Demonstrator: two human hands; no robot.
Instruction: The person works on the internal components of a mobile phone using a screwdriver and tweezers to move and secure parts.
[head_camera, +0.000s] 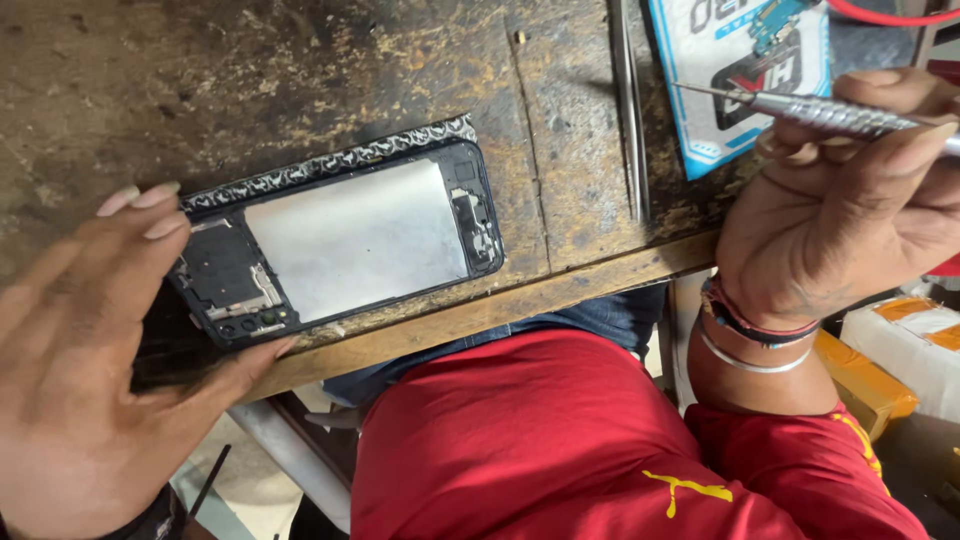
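While lying flat near the front edge: opened phone (340, 240), back cover off, on the worn wooden counter (300, 80)

Phone inside: pale metal plate across the middle, dark circuit parts at both short ends

Phone border: patterned black-and-white edge along the far long side

Left hand (90, 350): open, fingers spread and straight, grips nothing; fingertips and thumb touching the left short end of the phone, palm hanging over the counter edge

Right hand (850, 190): closed around a thin metal screwdriver (830, 112), held well apart from the phone, to the right of it

Screwdriver: ribbed silver handle between the fingers, fine tip pointing left, above the printed packet

Printed packet (740, 70): white and blue, flat on the counter at the far right, a small blue part on top of it

Tweezers (630, 110): long, metal, lying on the counter between the phone and the packet, touching neither

Right wrist: thread bands and one thin metal bangle (755, 362)

Below the counter edge: red shirt (560, 440) and blue trousers of the person; yellow and white boxes (890, 360) low at the right
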